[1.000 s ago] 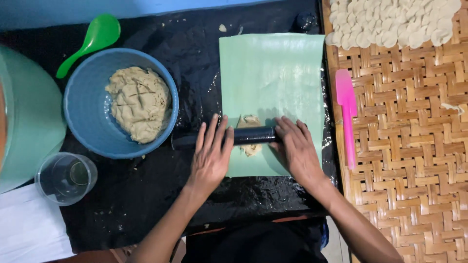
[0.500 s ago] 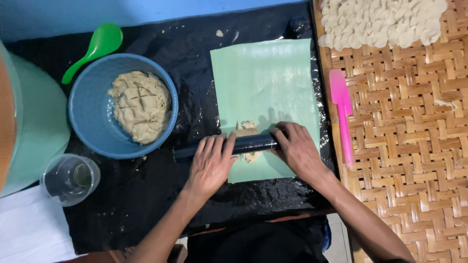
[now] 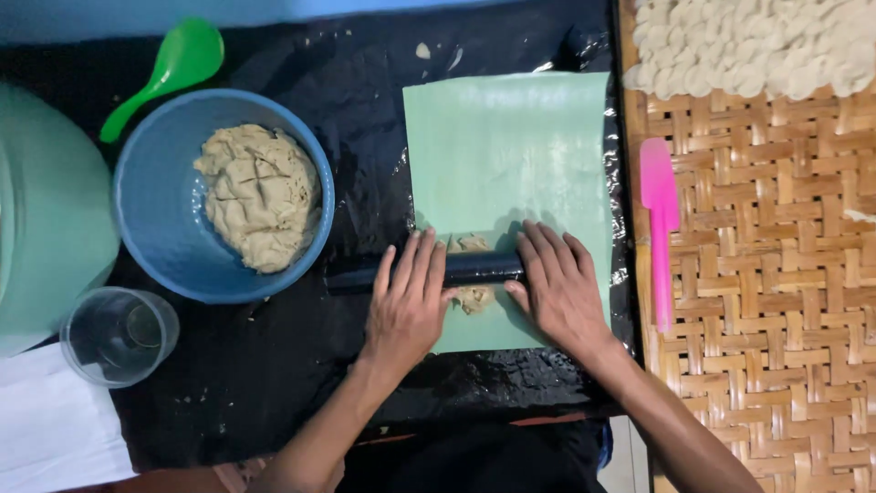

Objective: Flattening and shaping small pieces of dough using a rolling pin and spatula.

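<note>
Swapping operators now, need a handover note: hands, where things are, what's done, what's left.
Left hand: flat, palm down on the black rolling pin.
Right hand: flat on the pin's other end.
The pin lies across a small dough piece at the near end of the green sheet.
Blue bowl to the left holds the dough mass.
Done: a pile of flat dough pieces on the woven tray, pink spatula beside them.
Left: this piece is only partly flattened; much dough remains in the bowl.

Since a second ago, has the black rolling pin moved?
Yes. The black rolling pin under both hands has rolled toward the person, from near the small dough piece's far edge to across its middle on the green sheet.
</note>
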